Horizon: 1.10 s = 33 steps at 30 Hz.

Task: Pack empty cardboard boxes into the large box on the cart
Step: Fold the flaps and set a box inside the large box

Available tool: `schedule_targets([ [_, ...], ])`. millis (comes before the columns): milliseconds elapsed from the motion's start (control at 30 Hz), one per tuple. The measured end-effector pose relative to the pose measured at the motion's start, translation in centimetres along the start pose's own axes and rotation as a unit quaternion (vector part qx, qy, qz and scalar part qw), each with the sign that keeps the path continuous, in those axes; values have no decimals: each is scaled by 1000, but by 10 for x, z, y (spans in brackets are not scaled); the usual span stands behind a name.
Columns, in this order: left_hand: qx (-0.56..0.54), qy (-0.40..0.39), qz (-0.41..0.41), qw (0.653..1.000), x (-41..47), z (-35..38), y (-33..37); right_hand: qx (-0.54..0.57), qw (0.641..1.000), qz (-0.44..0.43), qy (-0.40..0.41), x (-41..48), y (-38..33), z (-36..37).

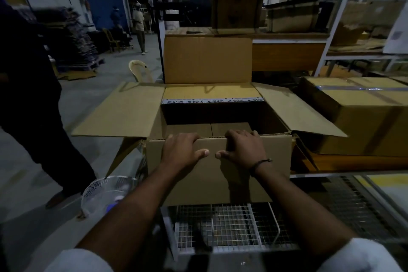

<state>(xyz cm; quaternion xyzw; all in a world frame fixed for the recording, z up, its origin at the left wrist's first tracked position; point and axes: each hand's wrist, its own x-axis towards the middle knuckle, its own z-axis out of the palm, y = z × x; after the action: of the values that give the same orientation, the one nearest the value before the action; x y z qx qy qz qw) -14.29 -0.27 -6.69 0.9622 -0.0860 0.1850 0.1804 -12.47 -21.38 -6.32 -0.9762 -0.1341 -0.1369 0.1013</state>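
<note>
Evidently we are partway: inside the large box [218, 183] on the cart [220, 225], two smaller boxes [207, 129] lie side by side, with dark room beyond them, so we judge more packing is left. Our left hand [181, 150] and right hand [242, 148] each clasp the large box's near edge, fingers curled over it. Tape [212, 101] across its far flap seems to read "BEARDO".

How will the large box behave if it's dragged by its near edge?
Probably light: the large box is open, and only a low layer of smaller boxes shows inside. Its near edge may flex where the left hand and right hand grip it. The splayed side flaps will likely flop, and one could snag the taped box.
</note>
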Motion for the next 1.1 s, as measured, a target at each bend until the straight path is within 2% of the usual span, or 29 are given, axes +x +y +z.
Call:
schedule_targets([
  [133, -5, -4, -17, 1000, 2, 0, -3, -5, 1000, -2, 28, -2, 0, 3],
  [267, -27, -27, -28, 999, 7, -4, -4, 0, 1000, 3, -9, 2, 0, -6],
  [533, -41, -122, -32, 991, 32, -16, -5, 50, 998, 5, 24, 17, -14, -3],
  [667, -78, -165, -17, 983, 48, -22, -13, 99, 995, 6, 9, 28, -15, -8],
  [800, -109, -133, -22, 985, 69, -23, -21, 136, 991, 10, 6, 42, -22, -9],
  [933, -76, -120, -33, 989, 98, -19, -29, 152, 987, 22, 36, 67, -34, -11],
  [1100, -33, -129, -39, 990, 130, -16, -37, 156, 983, 76, 61, 100, -38, -12],
])
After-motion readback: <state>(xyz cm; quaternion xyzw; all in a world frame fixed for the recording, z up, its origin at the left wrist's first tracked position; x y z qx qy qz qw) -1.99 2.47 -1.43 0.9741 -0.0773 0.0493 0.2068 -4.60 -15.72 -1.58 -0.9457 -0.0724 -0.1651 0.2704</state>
